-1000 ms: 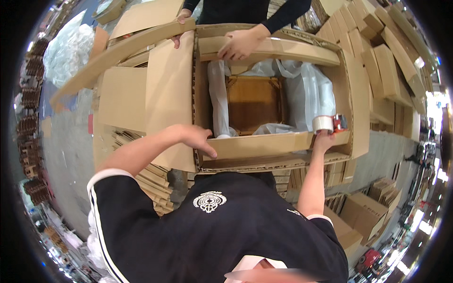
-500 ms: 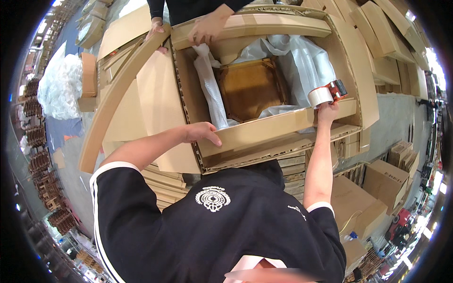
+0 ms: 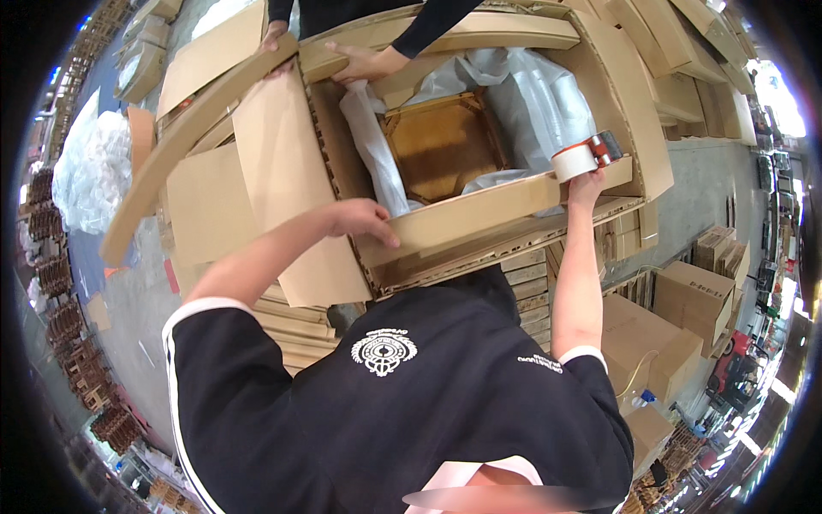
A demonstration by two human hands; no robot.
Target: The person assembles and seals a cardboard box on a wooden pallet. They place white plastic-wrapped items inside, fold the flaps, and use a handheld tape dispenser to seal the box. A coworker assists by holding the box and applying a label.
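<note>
Brown cardboard strip (image 3: 479, 212) lines the near edge of the box (image 3: 610, 111), its left end in the half-curled left hand (image 3: 364, 221), the closed right hand (image 3: 586, 187) holding a tape dispenser (image 3: 574, 161).

Open brown cardboard box (image 3: 642, 120): holds square brown wooden piece (image 3: 445, 141) between white plastic sheeting (image 3: 548, 103) left and right.
Box's near side: long tan cardboard strip (image 3: 479, 210).
Strip's right end: red-and-black tape dispenser (image 3: 601, 152).

A long brown cardboard strip (image 3: 479, 212) spans the near side inside an open cardboard box (image 3: 615, 111); red-and-black tape dispenser (image 3: 584, 158) at its right end.
</note>
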